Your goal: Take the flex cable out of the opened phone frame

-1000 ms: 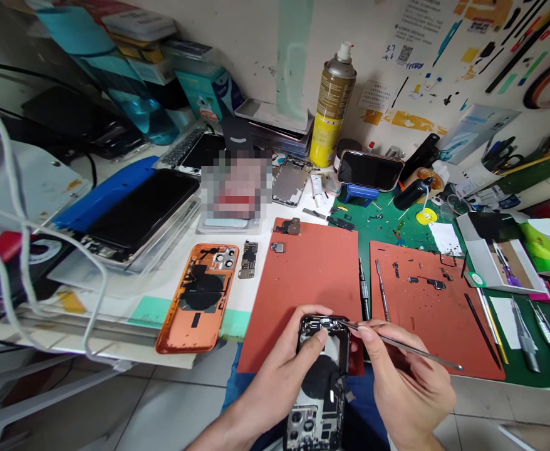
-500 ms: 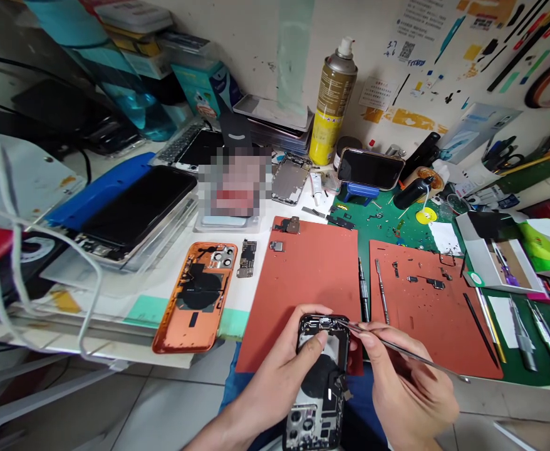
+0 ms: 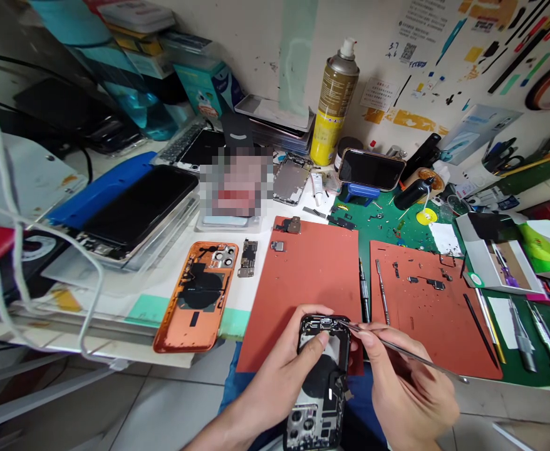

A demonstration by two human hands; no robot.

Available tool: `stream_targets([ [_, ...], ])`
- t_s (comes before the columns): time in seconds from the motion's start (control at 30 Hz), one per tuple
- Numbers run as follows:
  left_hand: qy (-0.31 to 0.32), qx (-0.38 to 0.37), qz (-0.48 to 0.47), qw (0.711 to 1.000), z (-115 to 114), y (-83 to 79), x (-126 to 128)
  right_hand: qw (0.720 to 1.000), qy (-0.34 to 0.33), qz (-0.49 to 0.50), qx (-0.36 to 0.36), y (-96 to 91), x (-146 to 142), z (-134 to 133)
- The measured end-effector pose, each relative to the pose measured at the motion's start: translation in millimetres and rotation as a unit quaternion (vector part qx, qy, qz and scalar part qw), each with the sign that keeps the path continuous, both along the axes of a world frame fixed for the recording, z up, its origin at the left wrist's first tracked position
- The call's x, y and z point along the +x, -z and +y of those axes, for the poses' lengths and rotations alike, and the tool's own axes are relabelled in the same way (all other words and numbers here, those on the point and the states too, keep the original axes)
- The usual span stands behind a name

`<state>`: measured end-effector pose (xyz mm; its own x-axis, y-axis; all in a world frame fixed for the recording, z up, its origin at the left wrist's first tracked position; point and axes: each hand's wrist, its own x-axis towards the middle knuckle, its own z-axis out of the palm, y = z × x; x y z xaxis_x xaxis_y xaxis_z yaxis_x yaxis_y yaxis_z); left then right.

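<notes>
My left hand grips an opened black phone housing low in front of me, with its thumb on the inside near the top edge. Camera openings show at the housing's lower end, and a loose flex cable hangs by its right side. In the pinched fingers of my right hand is a slim metal tool with a rounded far end. Its tip meets the housing's upper right corner, among small parts. I cannot tell whether the tool is tweezers or a pry tool.
An orange phone back housing and a logic board lie left of the red-brown mat. A second mat carries small parts and tools. Behind stand a spray can and a propped phone.
Both hands, the housing and the tool hold almost the same pose. The whole view has shifted very slightly.
</notes>
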<state>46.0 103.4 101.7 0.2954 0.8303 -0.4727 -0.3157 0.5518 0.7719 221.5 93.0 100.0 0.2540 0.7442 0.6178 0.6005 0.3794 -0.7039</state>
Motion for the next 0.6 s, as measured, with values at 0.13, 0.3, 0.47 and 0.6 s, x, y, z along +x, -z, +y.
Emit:
stream_targets([
  [0.13,0.002,0.003,-0.005,1.0,0,1.3,0,1.0,-0.012,-0.006,0.011,1.6,1,0],
  [0.3,0.022,0.029,-0.004,0.999,-2,13.5,-1,0.999,-0.043,0.007,0.017,5.7,3,-2],
  [0.47,0.023,0.007,-0.033,0.999,1,6.4,-2,0.997,-0.064,0.045,0.005,0.5,7,-3],
  [0.6,0.015,0.013,-0.01,1.0,2,0.7,-2,0.995,-0.09,0.026,0.017,-6.6,12,1],
])
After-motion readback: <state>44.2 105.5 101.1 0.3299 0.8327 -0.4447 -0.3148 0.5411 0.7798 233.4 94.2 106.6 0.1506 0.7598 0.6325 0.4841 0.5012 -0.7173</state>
